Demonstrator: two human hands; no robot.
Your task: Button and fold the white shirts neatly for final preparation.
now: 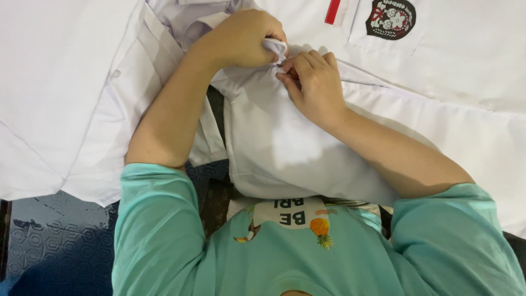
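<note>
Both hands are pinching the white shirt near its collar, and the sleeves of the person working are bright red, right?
Not quite. The head view shows the left hand and right hand pinching the white shirt near its collar, as you say, but the sleeves are mint green, not red. The only red there is a small stripe on the shirt.

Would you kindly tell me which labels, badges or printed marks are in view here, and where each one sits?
Crest badge: top right, on the white shirt's pocket; shield shape, black with red and white.
Red strip: top edge, left of the badge; narrow slanted bar.
Shirt print: bottom centre, on the teal shirt; white patch, dark letters, orange pineapple.
</note>
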